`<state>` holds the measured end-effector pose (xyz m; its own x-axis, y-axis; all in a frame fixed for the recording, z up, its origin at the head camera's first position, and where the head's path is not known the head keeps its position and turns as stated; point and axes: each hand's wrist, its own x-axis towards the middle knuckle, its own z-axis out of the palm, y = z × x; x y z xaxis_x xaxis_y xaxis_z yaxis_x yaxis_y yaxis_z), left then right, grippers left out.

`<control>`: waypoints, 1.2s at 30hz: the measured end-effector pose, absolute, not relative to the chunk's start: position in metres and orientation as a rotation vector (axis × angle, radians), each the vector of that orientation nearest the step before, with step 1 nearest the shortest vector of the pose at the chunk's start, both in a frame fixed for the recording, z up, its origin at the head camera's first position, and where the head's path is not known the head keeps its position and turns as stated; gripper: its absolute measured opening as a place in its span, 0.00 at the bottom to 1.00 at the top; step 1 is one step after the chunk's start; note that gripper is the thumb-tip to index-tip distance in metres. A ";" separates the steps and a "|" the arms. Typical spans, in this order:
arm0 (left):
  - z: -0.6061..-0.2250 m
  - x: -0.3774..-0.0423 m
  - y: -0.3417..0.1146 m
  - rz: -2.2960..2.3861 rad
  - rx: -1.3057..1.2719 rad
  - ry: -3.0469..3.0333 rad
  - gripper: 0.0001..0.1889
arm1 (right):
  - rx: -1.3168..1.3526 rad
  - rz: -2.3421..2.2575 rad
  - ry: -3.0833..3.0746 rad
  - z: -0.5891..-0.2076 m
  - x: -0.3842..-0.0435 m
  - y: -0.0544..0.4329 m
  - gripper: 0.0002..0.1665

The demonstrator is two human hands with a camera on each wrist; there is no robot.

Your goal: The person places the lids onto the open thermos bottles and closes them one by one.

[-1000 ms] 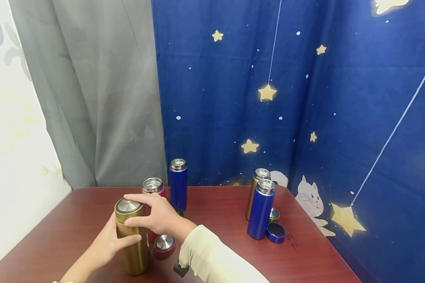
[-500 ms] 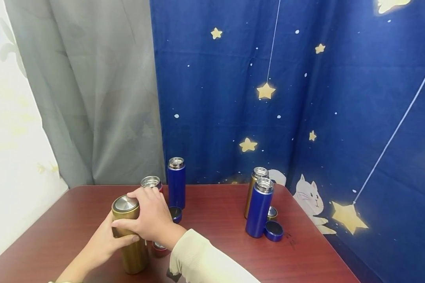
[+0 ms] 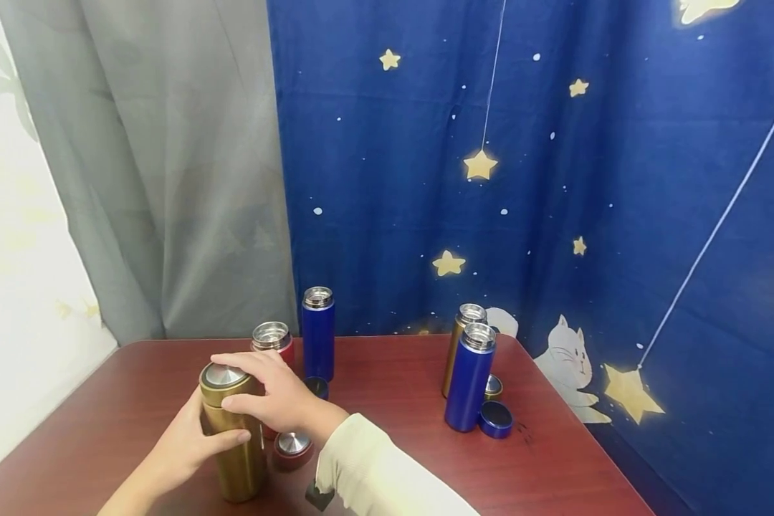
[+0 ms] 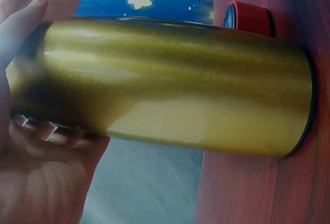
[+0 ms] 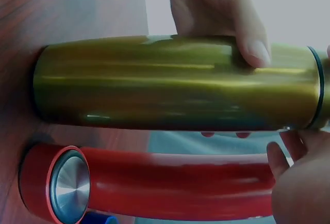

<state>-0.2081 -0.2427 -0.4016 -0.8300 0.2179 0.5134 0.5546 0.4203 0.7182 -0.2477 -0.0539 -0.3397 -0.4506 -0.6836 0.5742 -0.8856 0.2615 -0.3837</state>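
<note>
A gold thermos bottle point(image 3: 241, 469) stands upright on the table, close to me in the head view. My left hand point(image 3: 183, 438) grips its body from the left, thumb across the front. My right hand point(image 3: 280, 394) reaches over the top and holds the gold lid point(image 3: 214, 396), which has a silver disc on top. The lid sits on the bottle, with a dark seam below it in the right wrist view. Beside it stands an uncapped red thermos bottle point(image 5: 180, 185), partly behind my right hand in the head view. A red lid point(image 3: 293, 446) lies at its foot.
An uncapped blue bottle point(image 3: 319, 344) and a blue lid point(image 3: 318, 387) are behind the red bottle. Farther right stand an uncapped blue bottle point(image 3: 467, 390) and gold bottle point(image 3: 450, 369), with a blue lid point(image 3: 495, 419) and gold lid point(image 3: 493, 387). A small dark object point(image 3: 319, 494) lies near my sleeve.
My right hand has turned on the lid one way and then back, its fingers again lying across the top. The left hand keeps its grip on the bottle. The view has shifted slightly.
</note>
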 end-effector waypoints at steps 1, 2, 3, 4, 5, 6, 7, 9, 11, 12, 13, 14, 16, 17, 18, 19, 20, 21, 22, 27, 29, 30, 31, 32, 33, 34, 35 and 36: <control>-0.402 -0.208 -0.242 -1.381 -0.674 -2.333 0.43 | 1.463 1.011 -2.236 -0.339 -0.249 -0.053 0.32; -0.402 -0.208 -0.242 -1.385 -0.675 -2.329 0.43 | 1.472 1.042 -2.234 -0.339 -0.249 -0.052 0.31; -0.402 -0.208 -0.242 -1.385 -0.676 -2.328 0.43 | 1.473 1.060 -2.238 -0.338 -0.250 -0.051 0.31; -0.402 -0.208 -0.241 -1.384 -0.673 -2.325 0.42 | 1.471 1.068 -2.246 -0.338 -0.250 -0.050 0.31; -0.402 -0.207 -0.241 -1.381 -0.672 -2.324 0.42 | 1.466 1.073 -2.257 -0.337 -0.250 -0.050 0.32; -0.402 -0.207 -0.241 -1.378 -0.669 -2.324 0.42 | 1.459 1.067 -2.266 -0.337 -0.250 -0.049 0.32; -0.402 -0.207 -0.241 -1.378 -0.667 -2.323 0.42 | 1.452 1.051 -2.273 -0.336 -0.250 -0.049 0.32; -0.402 -0.207 -0.241 -1.366 -0.658 -2.327 0.42 | 1.440 1.014 -2.278 -0.335 -0.249 -0.049 0.32; -0.402 -0.207 -0.241 -1.360 -0.653 -2.331 0.42 | 1.427 0.970 -2.273 -0.334 -0.249 -0.049 0.33; -0.402 -0.207 -0.241 -1.353 -0.650 -2.334 0.43 | 1.418 0.951 -2.269 -0.334 -0.249 -0.049 0.33; -0.401 -0.207 -0.241 -1.349 -0.647 -2.334 0.43 | 1.409 0.929 -2.262 -0.334 -0.250 -0.049 0.33; -0.401 -0.207 -0.241 -1.345 -0.645 -2.336 0.43 | 1.396 0.909 -2.257 -0.335 -0.249 -0.049 0.33; -0.400 -0.207 -0.240 -1.340 -0.644 -2.335 0.43 | 1.362 0.851 -2.242 -0.335 -0.249 -0.050 0.33; -0.399 -0.207 -0.240 -1.340 -0.644 -2.334 0.43 | 1.342 0.821 -2.233 -0.336 -0.248 -0.050 0.33; -0.399 -0.206 -0.240 -1.333 -0.641 -2.335 0.43 | 1.319 0.788 -2.224 -0.336 -0.247 -0.051 0.33; -0.399 -0.206 -0.240 -1.332 -0.637 -2.338 0.43 | 1.295 0.757 -2.217 -0.337 -0.246 -0.051 0.33; -0.399 -0.206 -0.240 -1.330 -0.636 -2.341 0.43 | 1.269 0.728 -2.210 -0.337 -0.245 -0.052 0.34; -0.399 -0.206 -0.241 -1.333 -0.637 -2.342 0.43 | 1.243 0.704 -2.206 -0.338 -0.245 -0.053 0.34; -0.400 -0.206 -0.241 -1.329 -0.635 -2.347 0.43 | 1.215 0.684 -2.202 -0.339 -0.244 -0.054 0.34; -0.402 -0.207 -0.242 -1.323 -0.620 -2.367 0.42 | 1.087 0.602 -2.181 -0.343 -0.242 -0.059 0.35; -0.403 -0.207 -0.242 -1.300 -0.614 -2.378 0.42 | 1.039 0.574 -2.171 -0.344 -0.241 -0.062 0.35; -0.404 -0.207 -0.243 -1.282 -0.611 -2.383 0.43 | 1.017 0.561 -2.171 -0.344 -0.240 -0.063 0.35; -0.404 -0.207 -0.243 -1.274 -0.611 -2.386 0.43 | 0.994 0.548 -2.170 -0.344 -0.239 -0.065 0.35; -0.404 -0.207 -0.243 -1.260 -0.610 -2.390 0.44 | 0.973 0.536 -2.169 -0.344 -0.238 -0.066 0.35; -0.404 -0.207 -0.244 -1.253 -0.610 -2.390 0.44 | 0.953 0.523 -2.168 -0.343 -0.237 -0.067 0.35; -0.404 -0.207 -0.244 -1.249 -0.613 -2.387 0.44 | 0.934 0.506 -2.168 -0.342 -0.236 -0.067 0.35; -0.404 -0.207 -0.243 -1.252 -0.617 -2.380 0.44 | 0.915 0.487 -2.167 -0.341 -0.236 -0.068 0.35; -0.403 -0.208 -0.243 -1.259 -0.627 -2.370 0.44 | 0.896 0.466 -2.167 -0.341 -0.235 -0.068 0.35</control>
